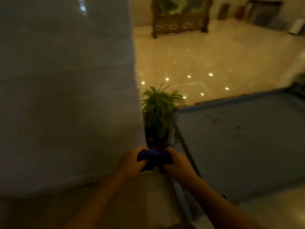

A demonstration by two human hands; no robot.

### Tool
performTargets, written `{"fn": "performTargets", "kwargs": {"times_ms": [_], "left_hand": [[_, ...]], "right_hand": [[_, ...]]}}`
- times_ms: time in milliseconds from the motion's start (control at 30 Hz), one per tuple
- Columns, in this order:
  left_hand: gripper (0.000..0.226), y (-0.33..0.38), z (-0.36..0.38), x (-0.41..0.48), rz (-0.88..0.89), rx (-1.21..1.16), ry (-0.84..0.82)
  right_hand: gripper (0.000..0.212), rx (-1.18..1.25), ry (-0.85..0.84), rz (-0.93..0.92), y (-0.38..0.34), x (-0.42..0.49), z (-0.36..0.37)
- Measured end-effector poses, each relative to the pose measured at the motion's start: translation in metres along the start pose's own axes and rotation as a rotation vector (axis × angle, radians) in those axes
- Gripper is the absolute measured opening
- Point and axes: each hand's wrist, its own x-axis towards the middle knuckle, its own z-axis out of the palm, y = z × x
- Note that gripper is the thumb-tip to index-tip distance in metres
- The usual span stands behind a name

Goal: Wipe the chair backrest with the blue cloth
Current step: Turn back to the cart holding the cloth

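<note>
Our left hand (132, 160) and right hand (177, 162) both clutch the bunched blue cloth (154, 160) between them, likely gathering it into a wiping pad. We see no clear backrest; the grey-blue surface (239, 142) at right is untouched.

Two bare arms reach forward from the bottom of the view and come close together in the middle. The left hand (132, 158) is at about 9 o'clock from the right hand (177, 162), and the two are near each other. Both hands are curled tight, with the fingers (143, 162) bent in toward the palms. They squeeze the same bunched blue cloth (154, 158) between them. Both wrists are straight, and the forearms slant inward toward the hands.
</note>
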Motion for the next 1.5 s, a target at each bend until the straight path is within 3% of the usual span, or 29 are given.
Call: {"fn": "performTargets", "kwargs": {"times_ms": [133, 333, 500, 667, 833, 933, 1033, 1233, 1300, 1400, 1500], "left_hand": [[0.024, 0.069, 0.044, 0.027, 0.288, 0.047, -0.159], [0.026, 0.135, 0.142, 0.041, 0.599, 0.128, -0.435], [0.022, 0.155, 0.200, 0.044, 0.712, 0.112, -0.573], [0.024, 0.144, 0.212, 0.056, 0.729, 0.029, -0.593], [0.023, 0.127, 0.208, 0.071, 0.596, 0.007, -0.604], [0.006, 0.122, 0.213, 0.075, 0.529, -0.023, -0.645], [0.014, 0.132, 0.222, 0.083, 0.448, -0.048, -0.657], [0.014, 0.150, 0.241, 0.092, 0.304, 0.071, -0.725], [0.018, 0.151, 0.247, 0.084, 0.256, 0.131, -0.650], [0.023, 0.149, 0.251, 0.062, 0.115, 0.145, -0.506], [0.029, 0.151, 0.261, 0.031, -0.025, 0.161, -0.312]], "right_hand": [[0.019, 0.123, 0.227, 0.198, 0.051, -0.050, -0.053], [0.019, 0.072, 0.509, 0.492, 0.116, -0.124, -0.092], [0.024, 0.102, 0.609, 0.646, 0.146, -0.151, -0.102], [0.025, 0.093, 0.659, 0.667, 0.149, -0.140, -0.106], [0.029, -0.004, 0.573, 0.651, 0.155, -0.107, -0.112], [0.031, -0.023, 0.481, 0.634, 0.162, -0.094, -0.120], [0.025, -0.027, 0.384, 0.632, 0.176, -0.090, -0.136], [0.010, -0.163, -0.102, 0.471, 0.217, -0.075, -0.190], [0.013, -0.242, -0.258, 0.370, 0.232, -0.070, -0.206], [0.038, -0.293, -0.402, 0.236, 0.246, -0.072, -0.218], [0.035, -0.226, -0.476, 0.106, 0.261, -0.068, -0.221]]}}
